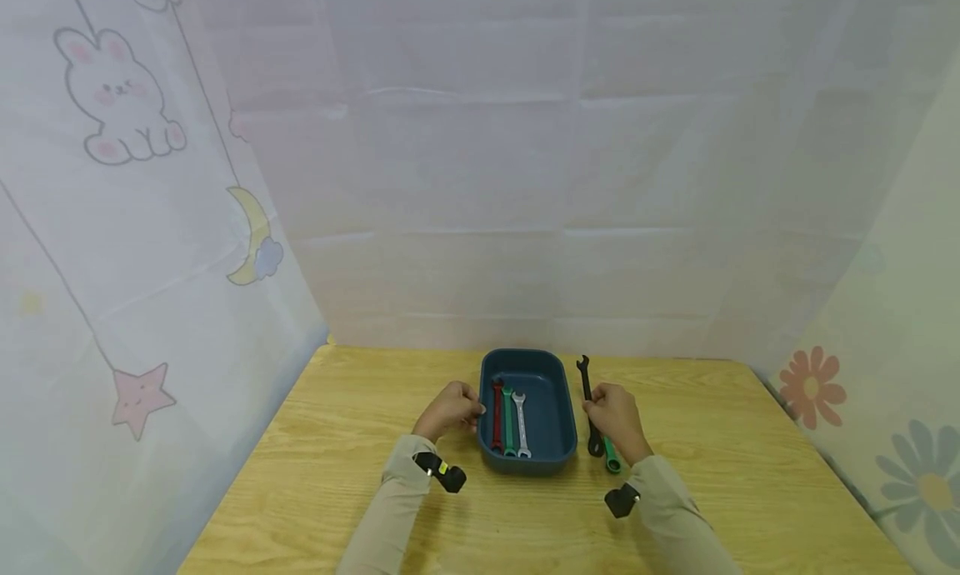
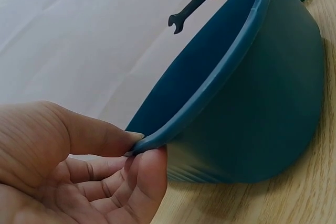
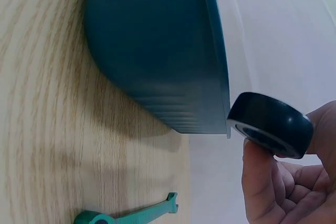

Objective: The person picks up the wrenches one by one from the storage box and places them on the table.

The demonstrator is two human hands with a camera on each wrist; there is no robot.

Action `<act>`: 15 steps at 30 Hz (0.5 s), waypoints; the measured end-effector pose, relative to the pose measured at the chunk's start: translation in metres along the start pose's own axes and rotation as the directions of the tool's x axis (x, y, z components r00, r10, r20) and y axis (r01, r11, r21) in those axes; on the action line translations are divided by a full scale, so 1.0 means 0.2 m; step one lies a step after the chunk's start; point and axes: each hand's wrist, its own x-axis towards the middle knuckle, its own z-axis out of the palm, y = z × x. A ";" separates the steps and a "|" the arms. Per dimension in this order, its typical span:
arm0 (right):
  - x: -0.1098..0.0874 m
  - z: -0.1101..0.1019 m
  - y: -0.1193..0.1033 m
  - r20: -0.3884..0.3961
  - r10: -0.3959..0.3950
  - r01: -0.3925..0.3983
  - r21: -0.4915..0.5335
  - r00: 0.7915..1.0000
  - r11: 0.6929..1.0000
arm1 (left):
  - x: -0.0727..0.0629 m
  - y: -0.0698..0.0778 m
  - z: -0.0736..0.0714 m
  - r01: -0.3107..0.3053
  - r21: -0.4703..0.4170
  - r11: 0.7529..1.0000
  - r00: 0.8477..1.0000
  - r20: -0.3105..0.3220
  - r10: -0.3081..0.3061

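Observation:
A blue plastic bin [image 1: 558,467] holds three wrenches lying side by side: a red wrench [image 1: 497,417], a green wrench [image 1: 508,425] and a silver wrench [image 1: 522,425]. My left hand [image 1: 453,410] pinches the bin's rim between thumb and fingers, clearly seen in the left wrist view [image 2: 79,166]. Right of the bin, my right hand [image 1: 618,417] grips a black combination wrench [image 1: 585,383] above the table. Its open end points away from me and its ring end [image 3: 270,124] toward me. Another green wrench [image 1: 612,458] lies on the table below the right hand, partly hidden in the head view.
The bin stands on a wood-grain table [image 1: 315,475]. Behind the table hangs a pale sheet [image 1: 480,183], with printed cartoon figures at the left and flowers at the right. A small black camera sits on each wrist.

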 end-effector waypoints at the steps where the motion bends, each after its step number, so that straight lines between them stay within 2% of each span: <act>1: 0.00 0.00 0.00 -0.001 -0.005 0.005 -0.004 1.000 1.000 | 0.00 0.00 0.00 0.000 -0.002 1.000 1.000 0.001 0.000; 15: -0.03 -0.01 0.05 -0.009 -0.009 0.009 -0.005 1.000 1.000 | 0.02 -0.01 -0.01 0.000 -0.020 1.000 1.000 0.011 0.000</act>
